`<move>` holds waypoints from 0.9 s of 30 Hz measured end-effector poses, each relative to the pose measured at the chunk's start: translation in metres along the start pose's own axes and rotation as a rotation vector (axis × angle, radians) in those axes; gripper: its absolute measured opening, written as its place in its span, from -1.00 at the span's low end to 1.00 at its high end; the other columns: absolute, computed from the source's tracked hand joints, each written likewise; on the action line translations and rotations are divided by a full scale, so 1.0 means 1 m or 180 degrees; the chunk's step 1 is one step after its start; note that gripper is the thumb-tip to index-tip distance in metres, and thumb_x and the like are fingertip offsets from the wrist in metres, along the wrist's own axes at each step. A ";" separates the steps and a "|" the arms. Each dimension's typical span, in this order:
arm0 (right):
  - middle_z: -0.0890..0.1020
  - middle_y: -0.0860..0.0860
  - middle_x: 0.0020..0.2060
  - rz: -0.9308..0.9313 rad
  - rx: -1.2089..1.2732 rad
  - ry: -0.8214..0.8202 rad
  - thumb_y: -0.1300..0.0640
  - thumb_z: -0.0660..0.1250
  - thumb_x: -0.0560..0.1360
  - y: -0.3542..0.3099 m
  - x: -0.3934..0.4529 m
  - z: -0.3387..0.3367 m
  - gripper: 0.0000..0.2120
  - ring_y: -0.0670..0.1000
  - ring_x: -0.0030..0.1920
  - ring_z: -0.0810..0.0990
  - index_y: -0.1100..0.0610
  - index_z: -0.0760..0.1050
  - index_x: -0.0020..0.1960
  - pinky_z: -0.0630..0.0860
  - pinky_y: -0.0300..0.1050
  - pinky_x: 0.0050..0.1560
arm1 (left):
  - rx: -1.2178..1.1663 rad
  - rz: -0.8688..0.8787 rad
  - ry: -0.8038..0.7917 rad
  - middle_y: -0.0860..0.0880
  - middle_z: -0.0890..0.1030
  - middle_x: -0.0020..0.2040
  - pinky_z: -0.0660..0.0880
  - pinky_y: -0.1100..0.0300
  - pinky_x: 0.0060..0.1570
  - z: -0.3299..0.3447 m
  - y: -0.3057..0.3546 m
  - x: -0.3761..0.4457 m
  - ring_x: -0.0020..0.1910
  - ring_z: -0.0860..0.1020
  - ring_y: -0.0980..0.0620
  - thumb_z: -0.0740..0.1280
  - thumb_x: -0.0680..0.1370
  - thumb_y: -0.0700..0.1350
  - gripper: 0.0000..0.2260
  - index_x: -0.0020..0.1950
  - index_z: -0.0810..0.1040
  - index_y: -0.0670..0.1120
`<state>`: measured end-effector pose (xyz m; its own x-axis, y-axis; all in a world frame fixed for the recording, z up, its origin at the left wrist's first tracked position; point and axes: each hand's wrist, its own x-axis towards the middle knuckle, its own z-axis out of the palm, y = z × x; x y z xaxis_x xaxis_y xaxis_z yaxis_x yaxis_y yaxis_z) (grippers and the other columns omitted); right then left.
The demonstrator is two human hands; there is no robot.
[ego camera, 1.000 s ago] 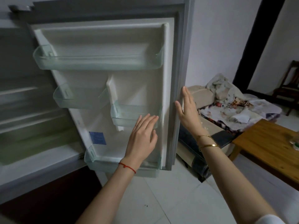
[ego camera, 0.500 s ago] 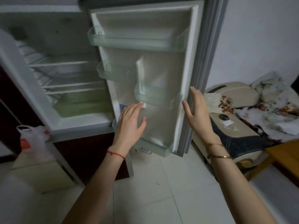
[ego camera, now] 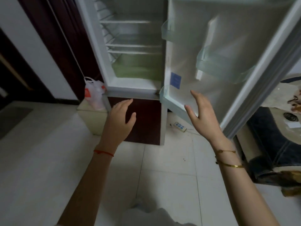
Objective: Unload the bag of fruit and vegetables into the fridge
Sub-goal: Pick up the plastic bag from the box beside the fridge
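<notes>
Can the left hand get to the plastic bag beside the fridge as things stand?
Probably yes: the left hand is open, holds nothing, and nothing shows between it and the plastic bag to its left beside the fridge.

One fridge (ego camera: 130, 46) stands with its one door (ego camera: 236, 54) swung wide open. Inside it there are three white shelves (ego camera: 130, 22) that can be seen — and one green drawer (ego camera: 138, 67) at the bottom. On the door there are three clear bins (ego camera: 219, 66), and one blue sticker (ego camera: 175, 80). One plastic bag (ego camera: 94, 93) sits on the floor beside the fridge. Two hands are up in front — one left hand (ego camera: 119, 116) and one right hand (ego camera: 203, 115), both empty. One red string (ego camera: 103, 152) goes round the left wrist. Two gold bracelets (ego camera: 229, 158) go round the right wrist. One white power strip (ego camera: 180, 126) lies on the floor.
</notes>
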<state>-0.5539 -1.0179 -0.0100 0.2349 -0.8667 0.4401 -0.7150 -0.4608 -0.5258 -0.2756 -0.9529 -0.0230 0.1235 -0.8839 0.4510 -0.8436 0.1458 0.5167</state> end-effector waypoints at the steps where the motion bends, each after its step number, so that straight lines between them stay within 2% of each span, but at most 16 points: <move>1: 0.41 0.07 0.39 -0.0032 0.0023 -0.0080 -0.02 0.20 0.62 -0.005 -0.001 0.011 -0.51 0.03 0.41 0.34 0.15 0.26 0.48 0.17 -0.25 0.39 | 0.0048 -0.0105 0.0002 -0.16 0.53 0.33 0.33 0.09 0.37 -0.006 -0.010 -0.009 0.34 0.47 -0.11 0.33 0.57 -0.16 -0.60 0.40 0.45 -0.20; 5: 0.45 0.08 0.35 -0.0132 0.0169 -0.0391 -0.02 0.22 0.61 -0.028 -0.002 0.055 -0.51 0.04 0.39 0.37 0.16 0.30 0.47 0.20 -0.20 0.39 | 0.0164 -0.0514 0.0006 -0.16 0.53 0.32 0.28 0.22 0.32 -0.030 -0.054 -0.042 0.31 0.48 -0.09 0.33 0.59 -0.17 -0.61 0.40 0.44 -0.18; 8: 0.45 0.08 0.35 -0.0178 0.0302 -0.0633 -0.04 0.22 0.60 -0.047 0.006 0.090 -0.51 0.06 0.40 0.37 0.14 0.30 0.47 0.29 -0.03 0.44 | 0.0259 -0.0830 0.0020 -0.12 0.51 0.36 0.29 0.13 0.37 -0.047 -0.088 -0.059 0.35 0.45 -0.08 0.31 0.60 -0.11 -0.60 0.43 0.43 -0.15; 10: 0.43 0.07 0.38 -0.0182 0.0349 -0.0804 -0.04 0.22 0.61 -0.063 0.014 0.115 -0.51 0.07 0.44 0.33 0.12 0.28 0.48 0.26 0.04 0.46 | 0.0272 -0.1064 0.0057 -0.10 0.48 0.39 0.28 0.08 0.41 -0.060 -0.110 -0.064 0.38 0.42 -0.06 0.30 0.61 -0.11 -0.60 0.44 0.40 -0.12; 14: 0.41 0.07 0.41 -0.0190 0.0376 -0.1005 -0.03 0.21 0.61 -0.098 0.036 0.166 -0.51 0.07 0.48 0.26 0.12 0.29 0.49 0.15 -0.09 0.49 | 0.0357 -0.1285 0.0123 -0.08 0.48 0.39 0.31 0.02 0.42 -0.089 -0.159 -0.061 0.39 0.41 -0.04 0.30 0.60 -0.11 -0.59 0.45 0.40 -0.10; 19: 0.43 0.08 0.39 -0.0194 0.0528 -0.1176 -0.03 0.22 0.60 -0.147 0.066 0.231 -0.51 0.07 0.47 0.27 0.13 0.31 0.47 0.20 -0.06 0.48 | 0.0424 -0.1479 0.0252 -0.06 0.48 0.39 0.34 0.01 0.42 -0.129 -0.224 -0.050 0.38 0.42 -0.01 0.28 0.61 -0.07 -0.60 0.44 0.41 -0.09; 24: 0.42 0.10 0.39 -0.0176 0.0652 -0.1301 -0.02 0.22 0.60 -0.192 0.091 0.288 -0.51 0.06 0.48 0.24 0.12 0.30 0.48 0.18 -0.10 0.46 | 0.0525 -0.1572 0.0271 -0.08 0.51 0.36 0.30 0.16 0.37 -0.161 -0.281 -0.039 0.35 0.46 -0.02 0.29 0.61 -0.11 -0.63 0.42 0.44 -0.12; 27: 0.42 0.10 0.40 -0.0185 0.0671 -0.1404 -0.03 0.22 0.60 -0.209 0.105 0.316 -0.51 0.05 0.48 0.24 0.13 0.29 0.48 0.17 -0.12 0.46 | 0.0518 -0.1608 0.0275 -0.11 0.53 0.34 0.35 0.10 0.36 -0.171 -0.311 -0.030 0.33 0.47 -0.06 0.30 0.60 -0.13 -0.63 0.41 0.44 -0.14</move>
<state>-0.1717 -1.0730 -0.0834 0.5594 -0.8158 0.1468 -0.5544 -0.4999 -0.6654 0.0718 -0.8954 -0.0729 0.5716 -0.7855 0.2371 -0.7373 -0.3649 0.5686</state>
